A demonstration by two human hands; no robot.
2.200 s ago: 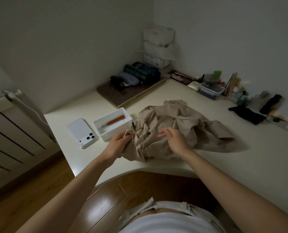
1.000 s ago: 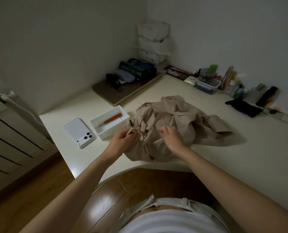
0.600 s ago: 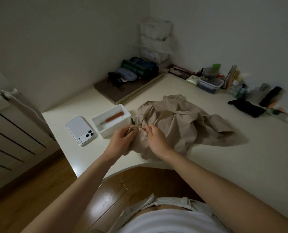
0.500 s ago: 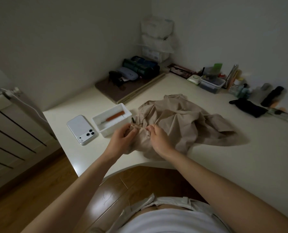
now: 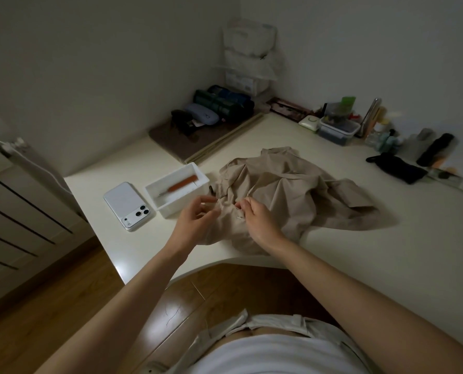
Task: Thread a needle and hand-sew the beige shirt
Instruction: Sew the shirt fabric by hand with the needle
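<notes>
Head view: the left hand (image 5: 195, 221) had just let go of the beige shirt (image 5: 292, 190), fingers (image 5: 201, 207) loosely spread above it, while the right hand (image 5: 257, 220) kept pinching a fold of it, crumpled on the desk (image 5: 360, 255) beside the tray (image 5: 176, 205), so sewing looked unstarted.

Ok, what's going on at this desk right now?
A person is working on the crumpled beige shirt lying on the white desk. The right hand pinches the fabric near its front edge; the left hand is beside it with fingers loosely curved, and any needle or thread is too fine to make out. A white tray with an orange-handled tool and a phone sit to the left.
</notes>
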